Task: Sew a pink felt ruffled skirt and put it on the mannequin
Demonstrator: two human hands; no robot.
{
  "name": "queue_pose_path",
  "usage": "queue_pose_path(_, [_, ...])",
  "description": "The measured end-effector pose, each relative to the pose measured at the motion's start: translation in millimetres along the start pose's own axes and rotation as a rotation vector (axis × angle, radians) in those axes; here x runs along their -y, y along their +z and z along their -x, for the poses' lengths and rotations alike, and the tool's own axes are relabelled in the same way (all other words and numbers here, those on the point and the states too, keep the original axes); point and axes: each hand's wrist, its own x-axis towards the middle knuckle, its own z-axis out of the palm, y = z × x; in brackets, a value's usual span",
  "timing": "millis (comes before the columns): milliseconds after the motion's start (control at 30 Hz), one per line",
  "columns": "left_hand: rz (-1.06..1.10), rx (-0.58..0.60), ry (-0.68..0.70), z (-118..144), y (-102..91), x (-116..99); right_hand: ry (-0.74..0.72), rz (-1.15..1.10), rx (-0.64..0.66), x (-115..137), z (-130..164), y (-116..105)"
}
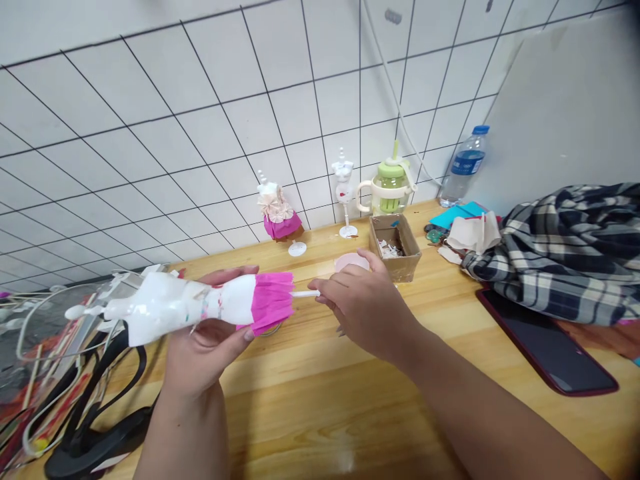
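A small white dress-form mannequin (170, 303) lies sideways in the air above the table, its neck knob toward the left. Pleated magenta paper (273, 301) wraps its lower end like a short skirt. My left hand (205, 353) supports it from beneath, with the thumb on the magenta paper and fingers behind. From the skirt end a thin white rod (305, 293) sticks out. The fingers of my right hand (365, 300) pinch that rod at its far end. A pale pink disc (353, 262) is partly hidden behind my right hand.
Against the tiled wall stand a dressed mannequin (277, 213), a bare white one (344, 187), a green-lidded cup (393, 183) and a water bottle (465, 167). A cardboard box (400, 250) holds scraps. A phone (547, 343) and checked cloth (575, 247) lie right; sticks and black straps (100, 413) crowd the left.
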Motion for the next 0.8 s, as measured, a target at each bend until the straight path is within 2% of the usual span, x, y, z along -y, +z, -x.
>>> queue_pose_path(100, [-0.038,0.035,0.117,-2.2,-2.0,-3.2,-0.072,-0.029,0.030,-7.1,-0.7,-1.1])
queue_pose_path(200, [-0.046,0.108,0.180,-4.5,-2.4,-4.3,-0.079,-0.050,0.030,-10.6,-1.4,-3.6])
queue_pose_path(300, [-0.129,0.100,0.209,-5.8,-0.4,-5.6,-0.027,-0.102,-0.104,-8.9,-1.8,-7.5])
queue_pose_path(400, [-0.187,0.042,0.254,-6.2,4.4,-7.2,0.112,-0.319,-0.265,-3.8,-2.4,-11.8])
queue_pose_path(467, [-0.199,0.023,0.268,-5.9,7.4,-6.9,0.269,-0.584,-0.192,-0.3,-3.1,-13.4])
queue_pose_path(567, [-0.218,0.067,0.335,-4.2,8.8,-3.7,0.467,-1.016,0.089,2.9,-4.5,-13.2])
queue_pose_path(633, [-0.267,0.110,0.373,-2.9,8.3,-2.0,0.570,-1.247,0.209,3.7,-5.4,-12.2])
queue_pose_path(700, [-0.337,0.157,0.367,-2.2,8.2,-2.3,0.665,-1.412,0.273,3.7,-6.0,-11.8])
queue_pose_path(800, [-0.419,0.210,0.388,-3.4,8.9,-5.4,0.750,-1.513,0.305,3.2,-6.4,-12.3])
